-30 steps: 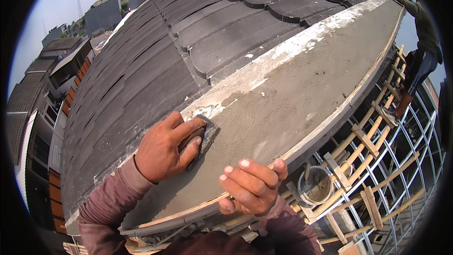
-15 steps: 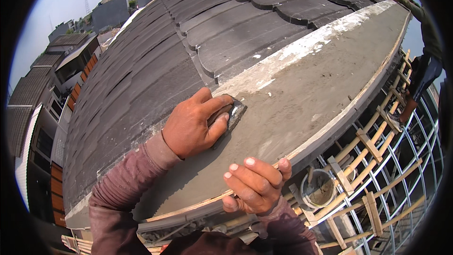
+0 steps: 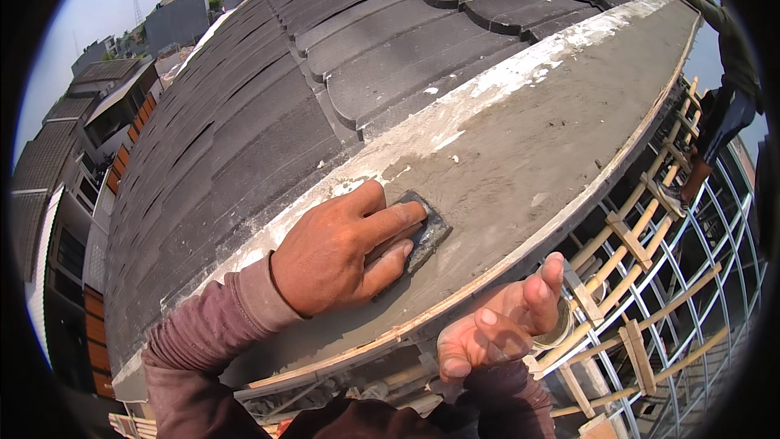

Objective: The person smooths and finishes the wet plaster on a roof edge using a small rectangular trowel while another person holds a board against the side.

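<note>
My left hand (image 3: 337, 252) is closed around the grip of a small dark plastering float (image 3: 426, 232). The float rests on a strip of wet grey mortar (image 3: 561, 146) along the roof edge, and my fingers hide most of its handle. Palm up, my right hand (image 3: 504, 321) hangs just outside the mortar's wooden edge board (image 3: 532, 244). Its fingers are loosely curled and apart, with nothing visible in them. White patches (image 3: 487, 85) line the mortar's upper side, beside the dark roof tiles (image 3: 414, 49).
Below the edge, bamboo poles (image 3: 626, 293) and pale metal bars (image 3: 723, 232) form a scaffold-like lattice. Part of a bucket (image 3: 561, 329) shows behind my right hand. Another person (image 3: 735, 73) stands on the scaffold at the far right. Neighbouring houses (image 3: 73, 146) lie low at left.
My left hand and the float have moved down and to the right over the mortar. My right hand has shifted right and turned, now partly covering the bucket.
</note>
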`<state>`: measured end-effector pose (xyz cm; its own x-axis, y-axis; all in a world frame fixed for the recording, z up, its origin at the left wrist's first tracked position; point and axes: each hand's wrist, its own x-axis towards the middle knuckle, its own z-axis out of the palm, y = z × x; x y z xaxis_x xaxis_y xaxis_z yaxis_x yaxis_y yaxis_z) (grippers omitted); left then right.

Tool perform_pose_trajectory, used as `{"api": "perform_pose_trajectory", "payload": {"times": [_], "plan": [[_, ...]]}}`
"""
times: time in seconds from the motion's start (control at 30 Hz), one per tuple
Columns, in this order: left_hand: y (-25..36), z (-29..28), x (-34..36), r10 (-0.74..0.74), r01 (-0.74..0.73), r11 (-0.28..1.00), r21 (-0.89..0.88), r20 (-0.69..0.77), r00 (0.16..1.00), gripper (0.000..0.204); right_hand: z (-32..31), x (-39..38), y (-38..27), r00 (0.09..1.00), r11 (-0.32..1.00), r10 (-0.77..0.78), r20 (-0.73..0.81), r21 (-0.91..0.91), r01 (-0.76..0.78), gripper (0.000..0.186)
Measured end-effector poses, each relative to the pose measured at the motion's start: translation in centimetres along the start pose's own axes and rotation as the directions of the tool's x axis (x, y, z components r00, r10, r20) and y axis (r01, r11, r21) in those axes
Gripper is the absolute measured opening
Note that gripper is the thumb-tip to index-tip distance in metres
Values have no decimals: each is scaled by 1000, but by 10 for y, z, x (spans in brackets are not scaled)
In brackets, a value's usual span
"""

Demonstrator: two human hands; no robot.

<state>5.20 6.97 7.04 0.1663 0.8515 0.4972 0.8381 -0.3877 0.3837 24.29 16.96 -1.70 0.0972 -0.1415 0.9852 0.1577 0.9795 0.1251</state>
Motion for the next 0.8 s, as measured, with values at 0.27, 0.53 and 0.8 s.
{"api": "perform_pose_trajectory", "payload": {"times": [0.27,0.53,0.8], "plan": [[-39,0,-14,-139,144,989,25,-154,978,39,-31,24,63,954,949,284,98,-170,-265,60],[4,-14,-32,25,-14,997,-73,151,988,40,-33,23,60,944,939,311,111,-189,-287,48],[9,8,30,133,-133,990,-53,-7,991,42,-26,27,53,933,929,338,125,-204,-309,48]]}}
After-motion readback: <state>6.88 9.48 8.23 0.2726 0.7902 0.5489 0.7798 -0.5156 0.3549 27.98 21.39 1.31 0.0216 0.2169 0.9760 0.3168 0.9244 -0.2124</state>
